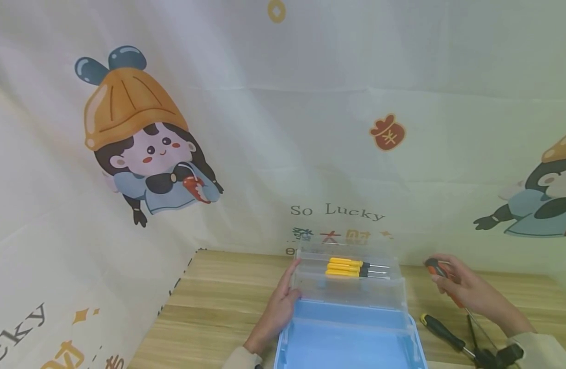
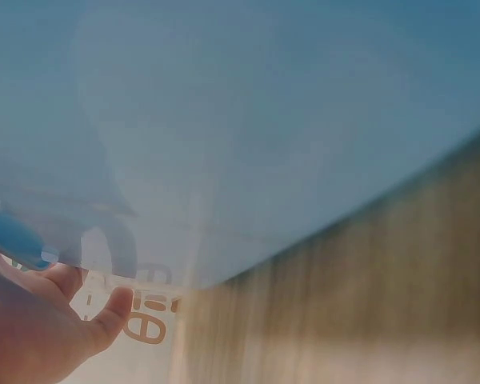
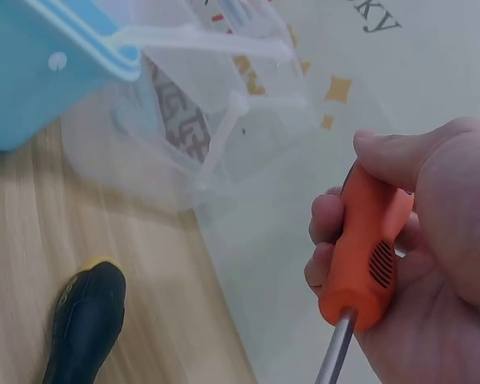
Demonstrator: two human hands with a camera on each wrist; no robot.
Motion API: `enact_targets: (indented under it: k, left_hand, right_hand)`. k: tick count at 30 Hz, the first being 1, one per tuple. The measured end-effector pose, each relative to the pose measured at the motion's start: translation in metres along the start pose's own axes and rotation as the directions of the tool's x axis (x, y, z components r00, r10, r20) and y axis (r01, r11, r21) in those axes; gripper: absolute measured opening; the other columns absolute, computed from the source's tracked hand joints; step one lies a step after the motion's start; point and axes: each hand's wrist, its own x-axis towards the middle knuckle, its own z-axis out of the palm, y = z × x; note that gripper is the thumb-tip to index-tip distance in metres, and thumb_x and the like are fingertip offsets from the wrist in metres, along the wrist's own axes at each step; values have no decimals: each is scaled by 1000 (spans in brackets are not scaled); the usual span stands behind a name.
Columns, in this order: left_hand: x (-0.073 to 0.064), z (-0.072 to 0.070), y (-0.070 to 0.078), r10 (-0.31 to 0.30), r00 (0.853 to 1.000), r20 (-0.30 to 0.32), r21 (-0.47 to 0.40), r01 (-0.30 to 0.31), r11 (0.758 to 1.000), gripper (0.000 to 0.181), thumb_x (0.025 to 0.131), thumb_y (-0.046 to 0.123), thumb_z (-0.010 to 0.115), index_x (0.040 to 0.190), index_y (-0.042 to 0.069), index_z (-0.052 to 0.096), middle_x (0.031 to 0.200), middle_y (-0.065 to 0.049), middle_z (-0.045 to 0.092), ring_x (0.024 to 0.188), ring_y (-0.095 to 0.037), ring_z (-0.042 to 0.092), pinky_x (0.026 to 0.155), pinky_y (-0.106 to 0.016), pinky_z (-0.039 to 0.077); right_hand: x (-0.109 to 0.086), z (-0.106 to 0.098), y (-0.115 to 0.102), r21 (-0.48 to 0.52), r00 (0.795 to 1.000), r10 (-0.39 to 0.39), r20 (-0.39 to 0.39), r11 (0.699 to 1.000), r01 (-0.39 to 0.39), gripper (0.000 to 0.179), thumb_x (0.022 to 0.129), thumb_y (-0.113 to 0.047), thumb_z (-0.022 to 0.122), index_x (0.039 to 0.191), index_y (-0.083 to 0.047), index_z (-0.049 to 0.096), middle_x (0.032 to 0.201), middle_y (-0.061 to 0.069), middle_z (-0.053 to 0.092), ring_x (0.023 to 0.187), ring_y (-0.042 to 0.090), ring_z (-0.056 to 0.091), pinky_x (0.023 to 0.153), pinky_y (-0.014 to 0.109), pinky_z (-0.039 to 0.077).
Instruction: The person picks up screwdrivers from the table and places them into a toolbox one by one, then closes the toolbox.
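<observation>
One orange screwdriver (image 3: pixel 366 252) in right grip (image 1: pixel 469 288), tip unseen, blue box (image 1: pixel 352 351) cropped

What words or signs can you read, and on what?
"So Lucky": backdrop cloth.
"cky", cut off: cloth, head view's lower left.
"ky", cut off: cloth, right wrist view's top.
"¥", apparently: printed red pouch.
"大": cloth, below "So Lucky".
Other characters: too blurred or cut off.
Orange screwdriver, yellow screwdrivers: none readable.
</observation>
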Motion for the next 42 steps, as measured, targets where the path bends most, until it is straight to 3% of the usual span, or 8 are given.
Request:
enact_targets:
  k: [5, 10, 15, 25, 36, 42]
  left_hand:
    - [0, 0, 0, 0, 1000, 3, -1, 0, 1000, 68, 100, 3, 38, 156, 39, 22, 166, 2, 16, 152, -28, 14, 121, -58, 12]
    - [0, 0, 0, 5, 1000, 6, -4, -5, 1000, 68, 100, 3, 37, 155, 40, 22, 166, 2, 16, 152, -29, 15, 120, -59, 13]
    - [0, 0, 0, 9, 1000, 9, -14, -9, 1000, 68, 100, 3, 37, 155, 40, 22, 165, 0, 18, 151, -29, 18, 120, -59, 15]
    - [0, 0, -2, 9, 1000, -8, 4, -9, 1000, 68, 100, 4, 40, 154, 43, 24, 165, 2, 17, 151, -28, 18, 120, -59, 14]
    - [-1, 0, 0, -7, 1000, -3, -8, 7, 1000, 67, 100, 7, 41, 154, 44, 24, 165, 2, 17, 151, -29, 18, 120, -59, 15]
    - [-1, 0, 0, -7, 1000, -9, 1, 7, 1000, 67, 100, 7, 41, 154, 44, 24, 166, 3, 16, 152, -28, 15, 121, -59, 13]
  right_hand:
    - [2, 1, -9, -10, 1000, -9, -5, 1000, 8, 42, 104, -14, 50, 141, -1, 34, 115, 20, 55, 80, 11, 59, 56, 30, 49]
    - [3, 4, -17, 11, 999, -41, -2, 999, 41, 41, 104, -14, 49, 140, -2, 36, 97, 11, 54, 71, 13, 57, 45, 29, 46]
    - [5, 6, -25, 24, 994, -105, 5, 994, 105, 40, 103, -10, 49, 141, -3, 38, 91, 7, 53, 63, 13, 53, 41, 27, 42]
    - [8, 10, -38, 11, 984, -177, 21, 984, 177, 44, 102, -6, 51, 144, -6, 40, 105, -3, 54, 70, 13, 56, 46, 27, 43]
    - [12, 14, -50, 1, 981, -193, 24, 981, 193, 44, 101, -6, 52, 144, -4, 40, 109, 5, 54, 73, 10, 59, 51, 27, 47]
    - [14, 16, -57, 11, 978, -206, 46, 979, 206, 46, 101, -4, 51, 145, 0, 38, 123, 23, 54, 87, 5, 62, 61, 26, 54]
